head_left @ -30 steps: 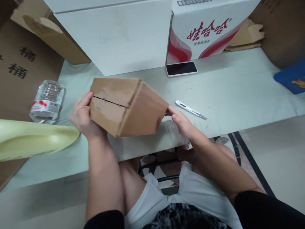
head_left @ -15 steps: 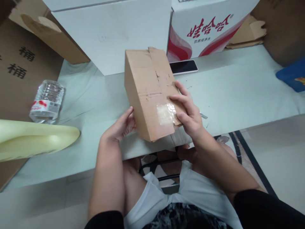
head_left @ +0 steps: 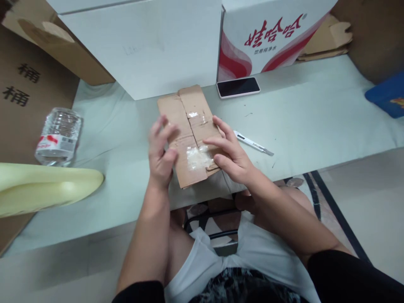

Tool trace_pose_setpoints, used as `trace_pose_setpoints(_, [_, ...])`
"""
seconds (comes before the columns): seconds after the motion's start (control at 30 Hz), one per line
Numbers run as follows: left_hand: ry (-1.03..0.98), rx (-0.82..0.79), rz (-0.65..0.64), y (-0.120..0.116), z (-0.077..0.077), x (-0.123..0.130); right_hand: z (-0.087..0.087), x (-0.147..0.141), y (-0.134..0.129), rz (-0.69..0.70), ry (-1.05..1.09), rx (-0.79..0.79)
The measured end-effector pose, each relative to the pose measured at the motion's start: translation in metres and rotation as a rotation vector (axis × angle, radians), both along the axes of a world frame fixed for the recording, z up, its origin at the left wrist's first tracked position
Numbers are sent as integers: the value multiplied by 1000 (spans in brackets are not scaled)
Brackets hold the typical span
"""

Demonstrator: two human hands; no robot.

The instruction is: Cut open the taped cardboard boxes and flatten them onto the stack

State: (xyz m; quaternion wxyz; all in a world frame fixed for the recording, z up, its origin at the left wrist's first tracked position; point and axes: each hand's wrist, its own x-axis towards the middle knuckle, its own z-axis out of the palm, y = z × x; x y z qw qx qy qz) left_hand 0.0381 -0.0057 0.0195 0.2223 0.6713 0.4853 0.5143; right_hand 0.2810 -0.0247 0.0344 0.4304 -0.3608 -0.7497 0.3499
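Note:
A brown cardboard box (head_left: 189, 134) lies on the pale green tabletop, its top seam and strips of clear tape facing up. Over its left edge my left hand (head_left: 162, 151) is raised, slightly blurred, with fingers apart and nothing in them. My right hand (head_left: 230, 151) rests on the box's right side, fingers spread over the top face and edge. Just right of that hand lies a white utility knife (head_left: 252, 143) with its blade out. A phone (head_left: 238, 87) with a dark screen lies behind the box.
Large white cartons (head_left: 170, 46) and a red-and-white carton (head_left: 265, 42) stand at the back. On the left are a clear water bottle (head_left: 59, 136) and a pale yellow object (head_left: 50, 185). A blue object (head_left: 386, 94) sits at the far right.
The box has gone from tilted up to lying lower on the table. My left hand has left its side and risen over its edge. The knife and the whole phone now show.

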Motion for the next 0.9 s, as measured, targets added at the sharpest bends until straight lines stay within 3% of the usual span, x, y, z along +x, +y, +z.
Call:
trace_pose_setpoints(0.1, [-2,51,-67,0,-1,6,0,-4,-3,-20,-46,21])
trace_pose_setpoints(0.23, [-5,34,-16,2,-4,8,4,-2,-4,-113,-57,83])
trace_pose_setpoints(0.4, [-28,3,56,3,-5,9,-1,27,6,-452,-42,76])
trace_pose_setpoints(0.5, [-57,22,30,3,-7,9,-14,51,16,-635,-359,-11])
trace_pose_setpoints(0.6, [-76,34,10,5,-8,8,-25,65,24,-623,-735,-202])
trace_pose_setpoints(0.67, [-67,21,23,5,-9,9,-26,67,26,-591,-861,-338])
trace_pose_setpoints(0.77, [-63,25,24,5,-10,12,-16,67,24,-690,-643,-294])
trace_pose_setpoints(0.83, [-73,48,-6,5,-10,13,-6,65,19,-766,-242,-89])
trace_pose_setpoints(0.9, [-81,76,-43,5,-12,14,5,62,11,-736,161,122])
